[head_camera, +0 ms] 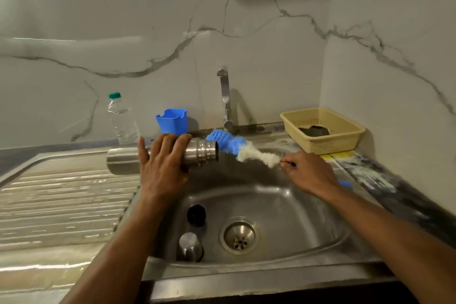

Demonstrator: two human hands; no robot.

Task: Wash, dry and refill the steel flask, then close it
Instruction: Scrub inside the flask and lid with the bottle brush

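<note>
My left hand [164, 168] grips the steel flask [123, 161] and holds it on its side over the sink's left rim, open mouth to the right. A bottle brush [237, 147] with blue and white bristles is in my right hand [309, 173], held by its handle; the bristle head lies just outside the flask's mouth. Its blue handle end sticks out behind my wrist. The flask's black stopper [196, 215] and steel cap [190, 247] lie in the sink basin [283, 205], left of the drain.
A tap [225, 96] stands behind the basin; no water runs. A clear plastic bottle [122, 118] with a green cap and a blue holder [172, 121] stand at the back left. A cream basket [323, 131] holds a dark scrubber at right. A wet ribbed drainboard [61, 200] lies left.
</note>
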